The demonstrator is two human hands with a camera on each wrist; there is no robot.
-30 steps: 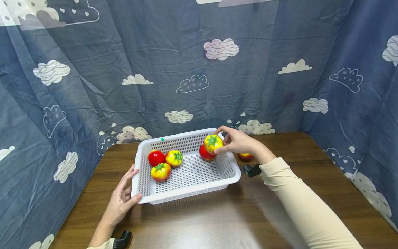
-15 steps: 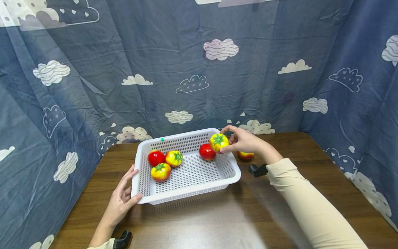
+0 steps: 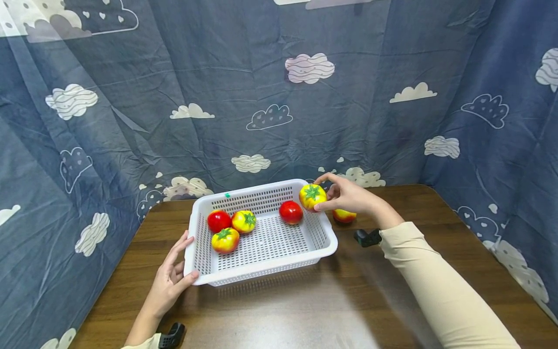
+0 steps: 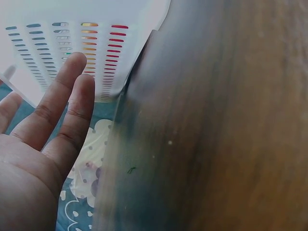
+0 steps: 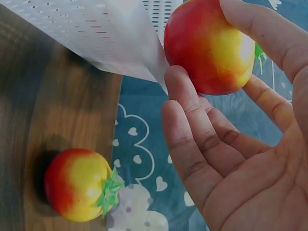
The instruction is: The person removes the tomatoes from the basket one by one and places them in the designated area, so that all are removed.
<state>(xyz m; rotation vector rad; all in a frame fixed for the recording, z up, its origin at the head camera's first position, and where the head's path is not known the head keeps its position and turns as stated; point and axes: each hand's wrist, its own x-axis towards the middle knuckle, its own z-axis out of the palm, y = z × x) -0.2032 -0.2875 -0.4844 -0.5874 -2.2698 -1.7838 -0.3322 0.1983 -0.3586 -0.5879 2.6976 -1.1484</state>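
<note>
My right hand (image 3: 348, 196) pinches a yellow-and-red toy tomato (image 3: 312, 196) between thumb and fingertips, above the right end of a white perforated basket (image 3: 261, 274). In the right wrist view the held tomato (image 5: 209, 45) overlaps the basket's rim, and two fingers extend below it. My left hand (image 3: 167, 278) holds the basket's left end, thumb and a fingertip at the rim. In the left wrist view other fingers (image 4: 79, 103) stretch out beside the slotted wall. A red tomato (image 3: 290, 213) lies in the basket's right part; another red one (image 3: 219, 221) and two yellow-red ones (image 3: 225, 241) cluster at left.
Another yellow-red tomato (image 3: 344, 216) sits on the brown wooden table (image 3: 270, 315), just right of the basket and partly behind my right hand. A blue cloud-print curtain (image 3: 244, 97) hangs behind and along both sides of the table.
My right hand has carried the held tomato rightward and slightly up, from over the red tomato to the basket's right rim, uncovering the red one. The left hand and basket stay put.
</note>
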